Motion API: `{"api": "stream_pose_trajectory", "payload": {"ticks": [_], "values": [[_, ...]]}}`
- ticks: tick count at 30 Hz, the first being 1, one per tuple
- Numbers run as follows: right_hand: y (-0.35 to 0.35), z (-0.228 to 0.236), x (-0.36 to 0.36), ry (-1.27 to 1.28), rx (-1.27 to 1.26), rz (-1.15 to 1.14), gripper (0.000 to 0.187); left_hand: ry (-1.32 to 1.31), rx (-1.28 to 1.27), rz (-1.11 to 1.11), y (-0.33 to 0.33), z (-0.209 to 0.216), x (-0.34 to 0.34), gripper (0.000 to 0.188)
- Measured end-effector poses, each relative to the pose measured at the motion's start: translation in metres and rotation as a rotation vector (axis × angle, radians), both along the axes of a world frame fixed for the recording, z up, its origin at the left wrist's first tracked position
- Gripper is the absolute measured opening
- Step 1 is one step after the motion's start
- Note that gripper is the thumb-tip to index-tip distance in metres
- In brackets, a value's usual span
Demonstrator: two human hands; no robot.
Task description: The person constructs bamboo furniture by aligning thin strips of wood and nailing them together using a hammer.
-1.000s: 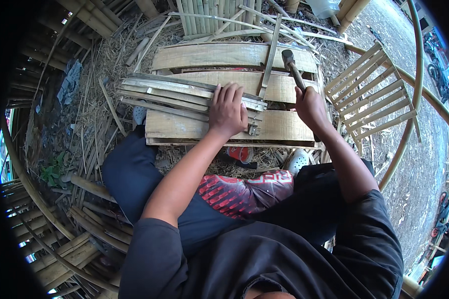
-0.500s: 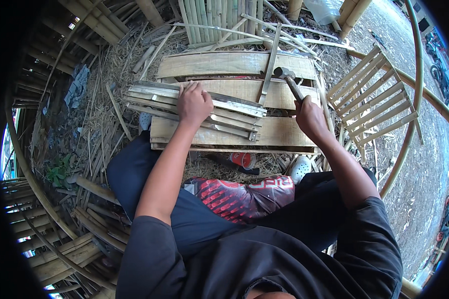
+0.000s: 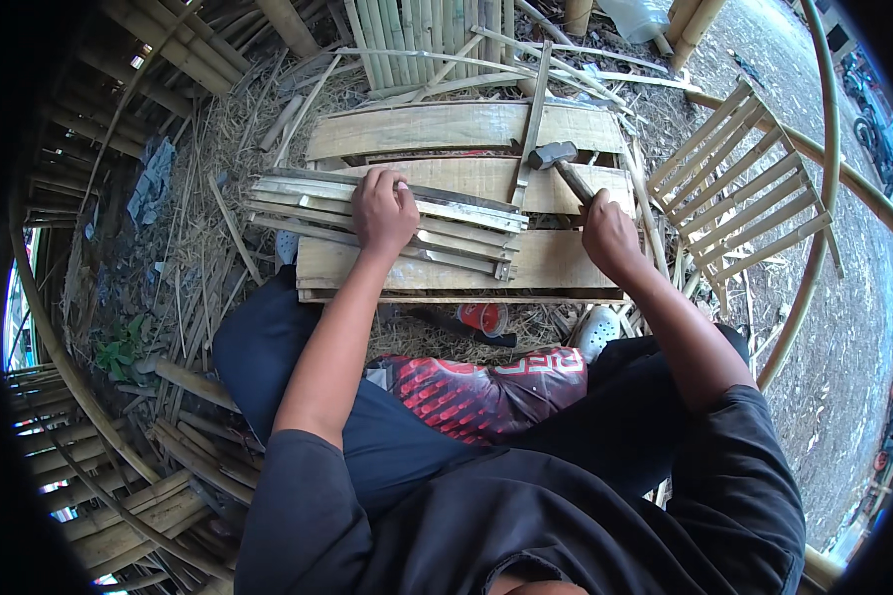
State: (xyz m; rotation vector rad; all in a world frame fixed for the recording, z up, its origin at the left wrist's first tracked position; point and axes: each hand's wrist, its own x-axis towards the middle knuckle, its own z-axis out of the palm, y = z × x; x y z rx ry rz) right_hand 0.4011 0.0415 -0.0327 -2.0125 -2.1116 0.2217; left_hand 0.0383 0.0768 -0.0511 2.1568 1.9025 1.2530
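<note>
My right hand [image 3: 608, 230] is wrapped round the handle of a hammer [image 3: 573, 181]. The hammer's dark metal head points left, over the planks beside an upright bamboo slat [image 3: 534, 129]. My left hand [image 3: 384, 211] rests on a row of split bamboo strips [image 3: 456, 220], fingers bent over them. These strips lie side by side across a low wooden plank bench [image 3: 556, 263], slanting down slightly to the right. A short crosspiece shows at their right end. The palm side of my left hand is hidden.
A slatted bamboo panel [image 3: 739, 188] leans at the right. Beneath the bench's front edge lie a dark-bladed tool [image 3: 466, 327] and a red container [image 3: 483, 317]. Bamboo scraps and straw cover the ground. A bamboo rail [image 3: 831, 149] curves along the right, and stacked poles [image 3: 139, 511] stand at lower left.
The hammer has swung a little left and down, its head now nearer the upright slat. My left hand stays on the bamboo strips, its fingers shifted slightly.
</note>
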Motion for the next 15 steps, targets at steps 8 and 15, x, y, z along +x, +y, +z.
{"api": "stream_pose_trajectory", "payload": {"ticks": [8,15], "values": [[-0.001,0.022,0.004,0.029,0.098,-0.06,0.035,0.061,-0.014,0.047,-0.024,0.001,0.058,0.014],[0.008,0.035,0.015,0.017,0.073,-0.046,0.034,0.152,-0.027,-0.245,-0.034,0.016,0.076,0.027]]}}
